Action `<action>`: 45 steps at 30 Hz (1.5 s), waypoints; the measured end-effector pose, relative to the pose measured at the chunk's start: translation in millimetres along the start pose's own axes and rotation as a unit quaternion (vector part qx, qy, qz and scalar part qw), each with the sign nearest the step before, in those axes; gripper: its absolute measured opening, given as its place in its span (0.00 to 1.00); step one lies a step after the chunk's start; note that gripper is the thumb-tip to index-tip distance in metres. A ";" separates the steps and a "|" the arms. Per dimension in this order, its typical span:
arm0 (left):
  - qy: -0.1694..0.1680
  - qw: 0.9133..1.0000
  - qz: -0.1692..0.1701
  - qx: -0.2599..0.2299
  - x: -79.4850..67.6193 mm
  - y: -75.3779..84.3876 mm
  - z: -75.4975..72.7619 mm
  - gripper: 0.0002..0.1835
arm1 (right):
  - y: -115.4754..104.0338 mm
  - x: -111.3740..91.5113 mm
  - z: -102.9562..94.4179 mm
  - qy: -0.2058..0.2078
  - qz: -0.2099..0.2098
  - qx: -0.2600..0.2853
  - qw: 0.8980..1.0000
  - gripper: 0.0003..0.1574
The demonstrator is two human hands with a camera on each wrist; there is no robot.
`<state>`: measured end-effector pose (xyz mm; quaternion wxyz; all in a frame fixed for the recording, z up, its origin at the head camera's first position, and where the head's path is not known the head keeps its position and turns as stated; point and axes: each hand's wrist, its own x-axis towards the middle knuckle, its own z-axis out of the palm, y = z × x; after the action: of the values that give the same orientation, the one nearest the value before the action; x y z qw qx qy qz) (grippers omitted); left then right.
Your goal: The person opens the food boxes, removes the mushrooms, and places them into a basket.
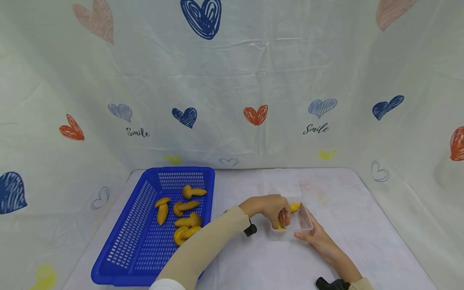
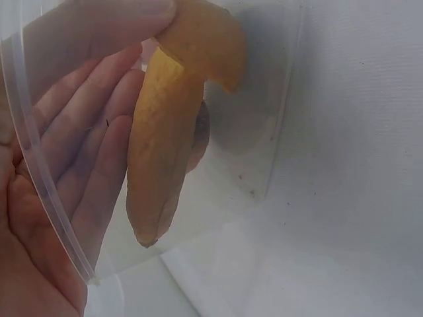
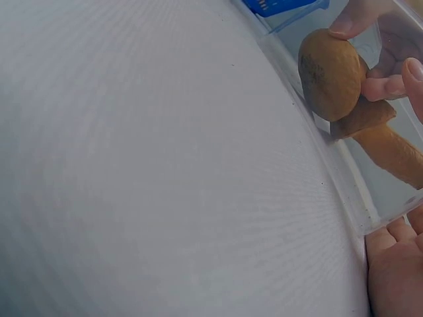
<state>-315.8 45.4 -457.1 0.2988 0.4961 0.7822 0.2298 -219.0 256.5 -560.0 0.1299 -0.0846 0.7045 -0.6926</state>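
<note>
A clear plastic box [image 1: 286,235] sits on the table with yellow-brown mushrooms inside. My left hand [image 1: 272,209] reaches down into it and pinches a mushroom [image 1: 280,224] at the box's left side. Through the clear wall in the left wrist view, the thumb lies over the cap of a mushroom [image 2: 162,145]. In the right wrist view, fingers hold a round-capped mushroom [image 3: 328,76] beside another mushroom [image 3: 390,150]. My right hand [image 1: 320,239] grips the box at its right side, thumb by the near corner.
A blue perforated basket [image 1: 119,245] stands to the left, with several mushrooms [image 1: 188,206] lying in it; the left forearm crosses its near right side. The box's transparent lid [image 1: 279,181] lies folded back behind it. A white sheet with printed hearts [image 1: 255,115] hangs behind the table.
</note>
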 end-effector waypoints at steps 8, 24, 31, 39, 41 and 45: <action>0.003 1.000 0.004 0.006 -0.1 0.5 0.1 0.13 | -1.5 -0.4 0.3 0.003 0.001 -0.002 1.000 0.64; 0.010 0.999 -0.026 0.047 1.1 6.2 4.8 0.13 | -0.1 -0.9 0.1 -0.005 -0.003 -0.005 1.000 0.64; 0.011 0.996 -0.029 0.080 -0.1 7.5 7.1 0.12 | -1.0 -1.2 0.1 -0.007 0.002 -0.006 1.000 0.64; 0.022 0.993 -0.034 0.108 0.0 8.1 7.9 0.11 | -1.5 -1.4 0.1 -0.010 -0.007 -0.003 1.000 0.63; 0.023 0.994 -0.031 0.103 -0.2 7.2 8.2 0.11 | -1.2 -1.5 0.0 -0.010 -0.007 -0.005 1.000 0.63; 0.029 0.996 -0.024 0.077 -1.2 4.7 8.3 0.11 | -0.9 -1.6 -0.3 -0.010 -0.007 -0.008 1.000 0.63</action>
<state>-306.6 46.7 -459.6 0.2421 0.4920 0.8175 0.1763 -217.6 257.2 -559.0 0.1311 -0.0973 0.7079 -0.6871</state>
